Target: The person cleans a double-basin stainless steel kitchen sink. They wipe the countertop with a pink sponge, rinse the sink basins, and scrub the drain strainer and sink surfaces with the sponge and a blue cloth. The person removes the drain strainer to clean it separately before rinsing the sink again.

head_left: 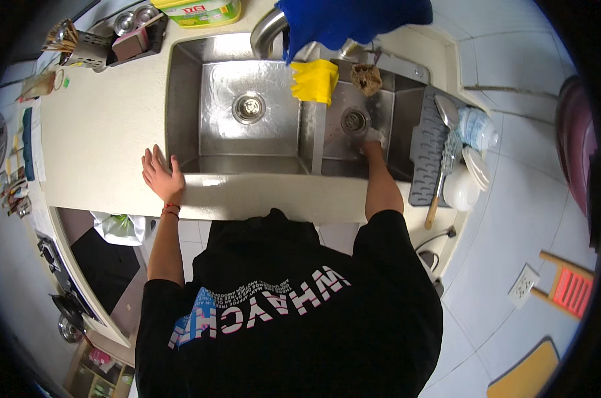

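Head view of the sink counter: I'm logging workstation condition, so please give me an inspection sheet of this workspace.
Surface: pale beige countertop around a stainless steel double-basin sink; both basins look free of dishes.
Job's things: small white cloth or sponge at the right basin's edge; brown scrubbing pad on the back ledge.
Clutter: yellow rubber glove draped over the divider, blue cloth on the tap, white bowls and a wooden-handled ladle on the grey draining mat.
Grippers: left hand flat on the counter edge, open; right hand on the white cloth.
Cables: nothing seen.
Surroundings: white tiled floor.
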Demonstrator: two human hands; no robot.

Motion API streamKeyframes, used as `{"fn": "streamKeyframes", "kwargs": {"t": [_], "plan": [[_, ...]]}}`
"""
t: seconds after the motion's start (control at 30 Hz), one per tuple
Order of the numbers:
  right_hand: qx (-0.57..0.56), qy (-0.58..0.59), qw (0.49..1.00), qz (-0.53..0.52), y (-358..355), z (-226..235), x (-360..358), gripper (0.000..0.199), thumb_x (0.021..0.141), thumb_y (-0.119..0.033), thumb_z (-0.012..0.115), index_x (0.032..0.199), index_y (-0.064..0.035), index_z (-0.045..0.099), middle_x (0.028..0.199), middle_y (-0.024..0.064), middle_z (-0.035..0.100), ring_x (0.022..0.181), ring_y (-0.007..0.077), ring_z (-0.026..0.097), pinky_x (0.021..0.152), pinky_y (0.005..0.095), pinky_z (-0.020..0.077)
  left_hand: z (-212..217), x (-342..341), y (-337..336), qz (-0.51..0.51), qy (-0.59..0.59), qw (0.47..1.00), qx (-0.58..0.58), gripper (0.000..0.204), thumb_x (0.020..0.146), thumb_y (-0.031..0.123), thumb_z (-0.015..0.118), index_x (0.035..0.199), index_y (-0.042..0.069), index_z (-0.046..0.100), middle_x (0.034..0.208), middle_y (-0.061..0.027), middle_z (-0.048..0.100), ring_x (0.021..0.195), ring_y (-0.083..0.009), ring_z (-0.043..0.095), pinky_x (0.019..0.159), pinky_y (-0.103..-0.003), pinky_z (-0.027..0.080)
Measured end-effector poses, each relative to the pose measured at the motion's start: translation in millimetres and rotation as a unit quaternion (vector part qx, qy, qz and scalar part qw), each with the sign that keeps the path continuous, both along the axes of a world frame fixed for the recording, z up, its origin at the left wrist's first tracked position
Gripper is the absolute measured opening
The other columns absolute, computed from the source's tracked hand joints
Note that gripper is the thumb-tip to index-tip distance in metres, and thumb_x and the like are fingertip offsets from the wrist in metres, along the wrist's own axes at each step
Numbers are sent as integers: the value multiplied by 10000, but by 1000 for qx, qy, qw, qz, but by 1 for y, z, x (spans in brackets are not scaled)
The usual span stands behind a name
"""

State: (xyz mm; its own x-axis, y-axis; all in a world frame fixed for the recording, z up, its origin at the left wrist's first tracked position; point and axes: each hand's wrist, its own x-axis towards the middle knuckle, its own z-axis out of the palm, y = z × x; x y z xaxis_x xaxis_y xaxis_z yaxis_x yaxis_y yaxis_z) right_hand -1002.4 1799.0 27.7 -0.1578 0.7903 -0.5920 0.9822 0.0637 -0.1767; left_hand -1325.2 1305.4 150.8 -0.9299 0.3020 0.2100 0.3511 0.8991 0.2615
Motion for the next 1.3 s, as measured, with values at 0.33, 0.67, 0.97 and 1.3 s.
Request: {"fn": "streamKeyframes", "kwargs": {"t": [0.33,0.67,0.97,1.3], "plan": [[67,-2,997,-47,5,-5,18,748,731,-375,722,1303,-6,411,1226,288,560,1118,429,572,947,489,469,-5,0,8,-16,-20,1000,-7,593,904,390,550,1423,141,410,1484,-125,351,1392,-307,273,1129,-467,187],[-92,347,898,-257,-34,97,-35,678,675,-141,798,1254,43,496,1132,149,614,1005,256,614,756,322,537,-6,1,-1,-1,-20,1000,4,608,882,422,559,1426,191,414,1502,-91,337,1405,-295,264,1143,-474,164],[-145,542,772,-300,-112,169,-42,433,740,-106,784,1112,-4,588,1050,69,625,907,161,612,723,310,549,-12,-2,-9,-1,-22,1000,10,638,869,471,577,1430,215,413,1512,-87,327,1415,-290,244,1144,-482,154],[-133,564,774,-254,-118,197,-24,516,765,-146,786,1208,-41,544,1042,74,637,916,156,615,688,289,534,-14,-2,-15,-3,-39,999,24,643,874,491,568,1434,219,407,1518,-90,317,1418,-300,235,1144,-495,151]]}}
